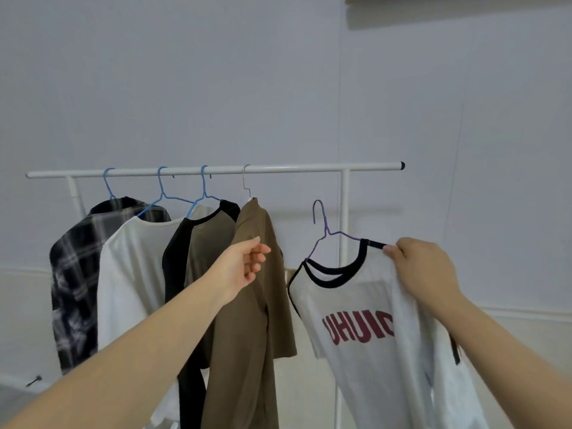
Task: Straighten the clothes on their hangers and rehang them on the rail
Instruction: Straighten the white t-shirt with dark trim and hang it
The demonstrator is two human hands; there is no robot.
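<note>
Right hand [424,267] pinches the white t-shirt [371,329] at its shoulder, on a purple hanger [325,230] held below the rail [294,169], not hooked on. Left hand [244,264] hangs loose, fingers relaxed, by the brown shirt [250,320].

Both bare forearms reach up and forward from the lower corners of the view. The left hand [247,264] is raised with its palm turned toward the right, fingers loosely curled and thumb lying along the top, holding nothing; it hangs in the air, its fingertips [263,253] apart from each other. The right hand [424,267] is seen from its back, the wrist bent slightly, its fingers and thumb pinching the shoulder of a white T-shirt [371,320] at the dark collar band.
</note>
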